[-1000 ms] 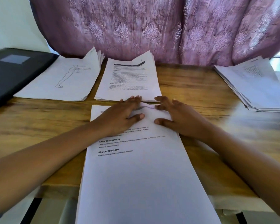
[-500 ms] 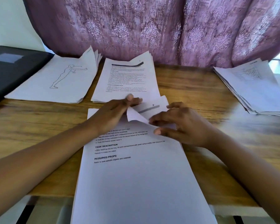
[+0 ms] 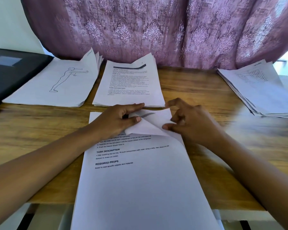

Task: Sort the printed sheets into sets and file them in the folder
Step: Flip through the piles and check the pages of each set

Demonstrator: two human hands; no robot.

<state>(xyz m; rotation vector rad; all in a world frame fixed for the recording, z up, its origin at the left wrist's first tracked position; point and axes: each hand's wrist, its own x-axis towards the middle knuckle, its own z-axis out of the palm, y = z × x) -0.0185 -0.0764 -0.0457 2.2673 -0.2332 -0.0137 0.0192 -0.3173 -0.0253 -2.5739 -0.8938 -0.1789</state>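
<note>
Wooden table (image 3: 40, 130) | top sheet (image 3: 140, 188) corner curled between hands | left hand (image 3: 113, 122), right hand (image 3: 193, 125) pinch it

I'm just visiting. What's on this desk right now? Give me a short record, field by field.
Near stack: printed pages; top sheet curled up at its far edge
Left hand: pinches top sheet
Right hand: pinches top sheet
Other piles: drawing pile, text pile, right pile
Folder: black, far left
Table: wood

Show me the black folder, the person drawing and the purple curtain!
black folder (image 3: 18, 77), head view, middle of its cover.
person drawing (image 3: 64, 78), head view, the figure's body.
purple curtain (image 3: 156, 30), head view, middle of the cloth.
</note>
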